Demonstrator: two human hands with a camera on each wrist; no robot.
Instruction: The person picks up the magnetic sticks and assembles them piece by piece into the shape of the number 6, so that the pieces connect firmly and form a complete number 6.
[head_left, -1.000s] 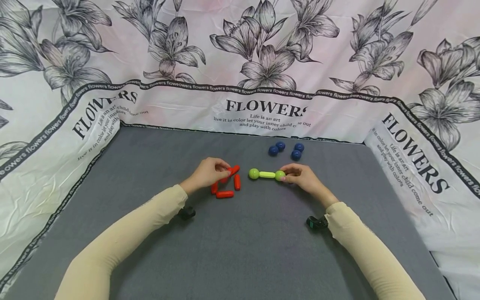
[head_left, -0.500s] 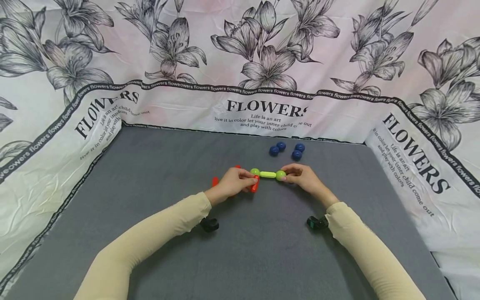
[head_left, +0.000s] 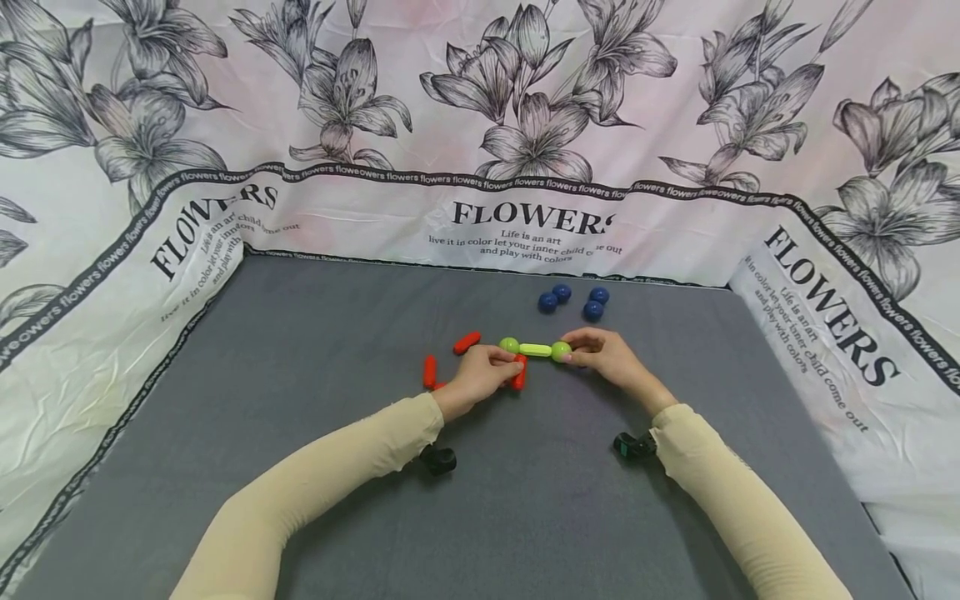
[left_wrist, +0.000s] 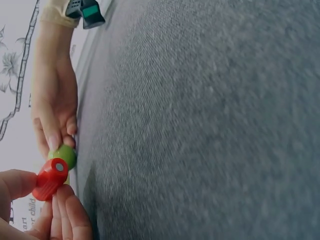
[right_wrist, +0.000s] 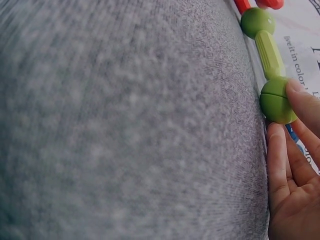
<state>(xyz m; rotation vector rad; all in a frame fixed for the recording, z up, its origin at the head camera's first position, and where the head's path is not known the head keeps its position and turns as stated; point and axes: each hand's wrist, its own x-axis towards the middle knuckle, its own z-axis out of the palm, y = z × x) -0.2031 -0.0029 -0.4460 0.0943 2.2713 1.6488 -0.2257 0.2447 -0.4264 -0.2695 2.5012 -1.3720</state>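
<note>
Thumb and fingers of my left hand (head_left: 480, 372) pinch a red magnetic rod (head_left: 519, 375); the left wrist view shows a small metallic disc on its near end. Just behind it lies a yellow-green rod (head_left: 535, 350) with a left green ball (head_left: 509, 344) and a right green ball (head_left: 560, 351) at its ends, joined in a line. My right hand (head_left: 607, 357) pinches the right ball, seen closely in the right wrist view as a green ball (right_wrist: 277, 100) with a seam. Whether the red rod touches the green piece, I cannot tell.
Loose red rods lie left of and behind my left hand: one slanted rod (head_left: 467, 342), one upright-lying rod (head_left: 430, 372), and one partly hidden rod (head_left: 440, 386). Several blue balls (head_left: 547, 302) sit farther back on the grey tabletop (head_left: 480, 500). A flower-printed cloth (head_left: 360, 208) stands behind.
My left hand has picked a red rod from the red group and carried it right, to beside the green piece. The right hand has stayed on the right green ball.
</note>
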